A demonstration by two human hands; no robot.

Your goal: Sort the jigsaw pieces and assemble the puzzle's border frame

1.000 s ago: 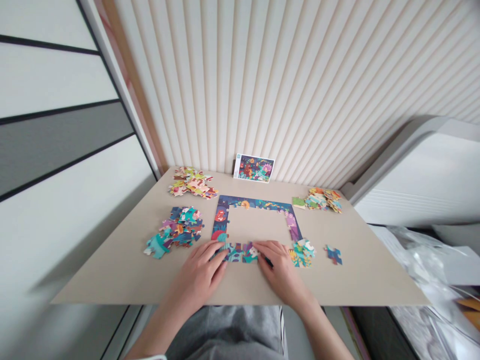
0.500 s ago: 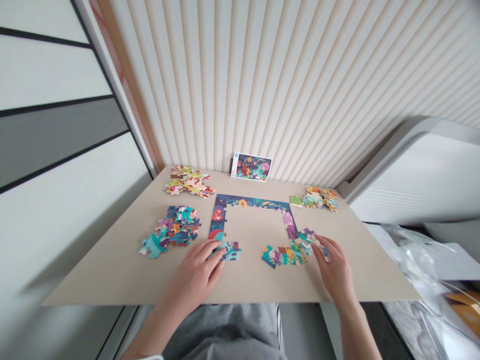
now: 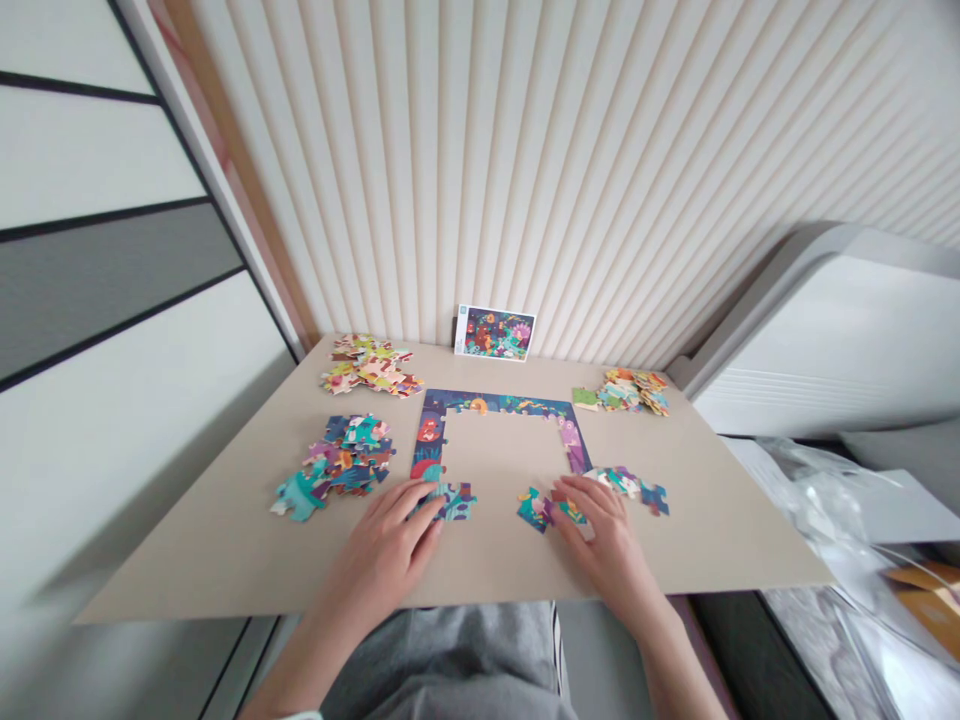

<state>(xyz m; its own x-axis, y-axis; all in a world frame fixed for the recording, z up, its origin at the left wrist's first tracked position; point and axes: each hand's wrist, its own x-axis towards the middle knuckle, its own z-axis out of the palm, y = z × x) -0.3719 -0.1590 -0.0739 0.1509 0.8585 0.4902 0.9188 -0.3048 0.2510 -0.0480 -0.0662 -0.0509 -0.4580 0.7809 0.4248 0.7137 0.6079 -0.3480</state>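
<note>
A partly joined jigsaw puzzle border (image 3: 508, 404) lies mid-table, dark blue along its top and sides. My left hand (image 3: 391, 532) rests at its lower left corner, fingers stretched over the joined teal and purple pieces (image 3: 459, 501) and covering part of them. Bent over the lower right, my right hand (image 3: 600, 525) has thumb and fingertips closed around a puzzle piece (image 3: 571, 511) with teal and yellow patterns. Just left of those fingertips is a teal and purple piece (image 3: 534, 508). More loose pieces (image 3: 621, 480) lie beyond the right hand, a dark blue one (image 3: 655, 497) outermost.
A pile of blue and teal pieces (image 3: 341, 460) sits left of the border. Farther back are a cream and red pile (image 3: 371, 366) and an orange and green pile (image 3: 626, 391). A picture card (image 3: 495, 333) leans against the ribbed wall (image 3: 495, 180). Clear plastic wrapping (image 3: 814, 500) lies off the table's right.
My right hand has moved left from the outer loose pieces onto the piece near the border's lower right, uncovering a dark blue piece. My left hand stays on the lower left corner.
</note>
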